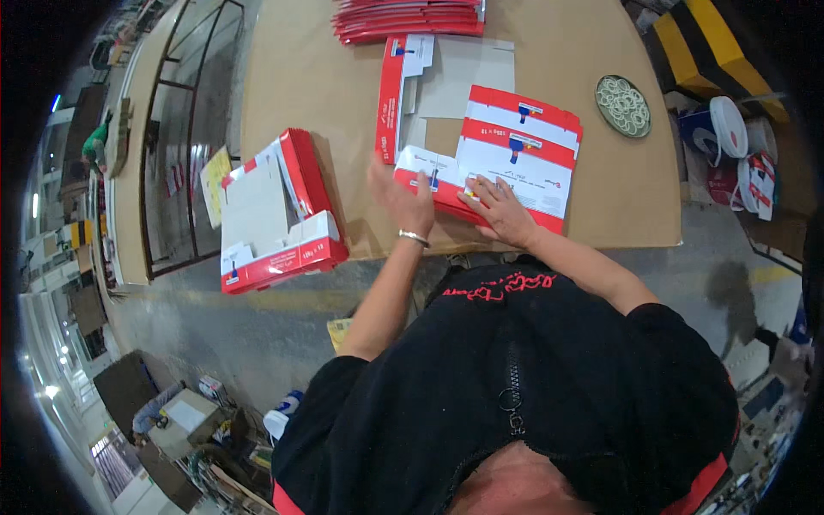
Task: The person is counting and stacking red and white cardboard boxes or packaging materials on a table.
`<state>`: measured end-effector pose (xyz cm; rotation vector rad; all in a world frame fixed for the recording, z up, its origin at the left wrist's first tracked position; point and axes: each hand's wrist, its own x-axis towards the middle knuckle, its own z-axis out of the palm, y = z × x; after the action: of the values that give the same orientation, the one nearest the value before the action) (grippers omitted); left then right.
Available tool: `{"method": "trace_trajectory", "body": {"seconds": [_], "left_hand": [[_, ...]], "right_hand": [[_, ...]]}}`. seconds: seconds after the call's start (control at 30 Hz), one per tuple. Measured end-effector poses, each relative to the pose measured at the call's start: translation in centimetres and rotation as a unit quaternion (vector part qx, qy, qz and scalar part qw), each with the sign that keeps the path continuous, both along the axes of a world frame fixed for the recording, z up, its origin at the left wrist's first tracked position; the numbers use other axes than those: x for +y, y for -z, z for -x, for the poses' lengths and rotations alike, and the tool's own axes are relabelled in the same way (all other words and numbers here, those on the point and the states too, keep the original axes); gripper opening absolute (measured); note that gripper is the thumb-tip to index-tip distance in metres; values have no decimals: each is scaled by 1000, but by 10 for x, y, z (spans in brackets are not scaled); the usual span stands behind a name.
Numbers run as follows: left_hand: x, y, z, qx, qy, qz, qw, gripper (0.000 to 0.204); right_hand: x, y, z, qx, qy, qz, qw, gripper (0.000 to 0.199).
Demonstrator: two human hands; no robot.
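A red-and-white printed cardboard box (549, 176), lying flat or nearly so, rests near the front edge of the table. My right hand (505, 213) lies on its lower part, fingers spread. At the box's left end is my left hand (403, 199), fingers stretched out and slightly blurred, beside a white printed flap (421, 161). Whether the left fingertips touch that flap I cannot tell. Just beyond lies an opened carton blank (463, 81), its plain grey inside facing up and a red printed strip along its left side.
A stack of red-and-white cartons (279, 215) overhangs the table's left front corner. Red folded cartons (408, 21) are piled at the far edge. On the right stands a round dish (623, 106) of white rings. White-lidded buckets (728, 129) and a yellow-and-black striped block (712, 43) are beyond the table's right side.
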<state>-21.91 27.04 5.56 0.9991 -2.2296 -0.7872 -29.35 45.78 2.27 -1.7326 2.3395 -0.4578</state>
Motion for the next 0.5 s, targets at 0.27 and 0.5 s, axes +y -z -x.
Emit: {"method": "trace_trajectory", "body": {"seconds": [0.27, 0.5], "left_hand": [[-16, 52, 3, -237, 341, 181, 891, 57], [-21, 82, 9, -248, 420, 205, 849, 60]], "right_hand": [[-21, 24, -28, 6, -24, -14, 1000, 64], [-20, 34, -19, -114, -5, 33, 993, 59]]}}
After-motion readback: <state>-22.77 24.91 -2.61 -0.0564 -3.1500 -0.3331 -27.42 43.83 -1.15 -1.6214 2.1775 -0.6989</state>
